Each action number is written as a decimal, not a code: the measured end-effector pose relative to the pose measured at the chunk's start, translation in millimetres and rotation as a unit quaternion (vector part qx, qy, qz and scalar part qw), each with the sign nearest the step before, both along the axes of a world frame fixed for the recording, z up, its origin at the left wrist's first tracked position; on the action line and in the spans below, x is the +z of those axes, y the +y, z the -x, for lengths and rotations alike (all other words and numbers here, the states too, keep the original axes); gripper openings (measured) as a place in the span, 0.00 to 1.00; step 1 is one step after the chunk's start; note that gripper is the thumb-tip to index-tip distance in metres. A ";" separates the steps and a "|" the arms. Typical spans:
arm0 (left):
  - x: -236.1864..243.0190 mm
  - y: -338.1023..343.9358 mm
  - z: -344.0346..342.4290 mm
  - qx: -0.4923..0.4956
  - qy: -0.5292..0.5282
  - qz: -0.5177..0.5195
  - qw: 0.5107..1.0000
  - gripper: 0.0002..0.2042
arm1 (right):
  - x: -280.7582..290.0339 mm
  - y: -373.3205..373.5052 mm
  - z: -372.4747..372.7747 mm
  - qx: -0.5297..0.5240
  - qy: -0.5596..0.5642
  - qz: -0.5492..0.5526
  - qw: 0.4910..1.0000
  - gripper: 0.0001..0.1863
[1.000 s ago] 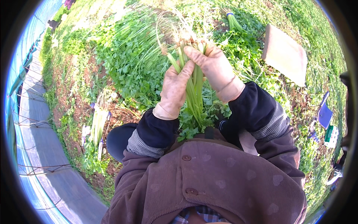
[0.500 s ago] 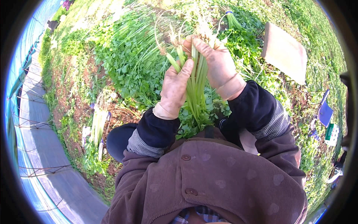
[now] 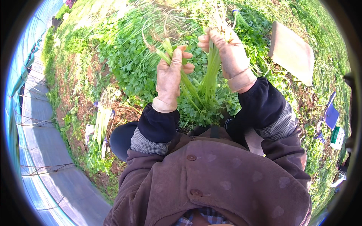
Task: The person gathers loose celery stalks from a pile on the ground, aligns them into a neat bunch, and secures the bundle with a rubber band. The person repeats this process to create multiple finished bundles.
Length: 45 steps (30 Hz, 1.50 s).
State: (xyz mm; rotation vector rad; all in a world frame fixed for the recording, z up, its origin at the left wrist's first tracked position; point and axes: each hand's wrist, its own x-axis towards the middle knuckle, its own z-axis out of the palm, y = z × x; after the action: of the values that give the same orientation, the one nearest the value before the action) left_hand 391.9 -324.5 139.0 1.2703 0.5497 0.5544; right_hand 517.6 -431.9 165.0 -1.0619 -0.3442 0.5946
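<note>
Both my hands wear thin, pale gloves. My left hand (image 3: 170, 73) is closed round a few green celery stalks (image 3: 188, 86), pinched under the thumb, with their pale stringy roots sticking up past it. My right hand (image 3: 233, 56) grips a thicker bunch of celery (image 3: 212, 71) just below its roots (image 3: 220, 19). The two bunches stand apart at the root end, while their leaves (image 3: 201, 111) meet in front of my lap. Part of the right hand's grip is hidden behind its own thumb.
A large heap of celery (image 3: 132, 60) lies ahead. A tied bundle (image 3: 240, 19) is at the far right, near a beige board (image 3: 292, 52). More celery (image 3: 101, 122) lies at left. A blue flat piece (image 3: 332, 116) and a green-white box (image 3: 336, 137) are at right. Grey sheeting (image 3: 45, 150) runs along the left.
My hands have moved apart, the left one leftward and the right one up and to the right. The stalks between them have separated into two bunches.
</note>
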 end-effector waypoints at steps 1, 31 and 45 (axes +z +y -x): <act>1.9 5.0 1.4 0.037 0.040 -0.025 0.998 0.21 | -0.2 -0.5 -3.8 -0.037 -0.004 0.039 0.999 0.09; 2.0 24.6 11.2 0.120 0.003 -0.123 0.985 0.16 | 1.6 -1.2 1.9 0.044 -0.088 0.080 0.992 0.10; -17.9 -11.8 3.4 -0.125 -0.038 -0.251 0.959 0.34 | -2.4 -5.5 11.4 0.217 0.010 -0.010 0.976 0.16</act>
State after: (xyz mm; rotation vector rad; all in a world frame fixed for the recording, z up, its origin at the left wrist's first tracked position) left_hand 388.5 -336.3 121.1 1.7627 0.1776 0.5435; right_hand 506.2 -437.4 162.6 -0.9650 -0.5703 0.9898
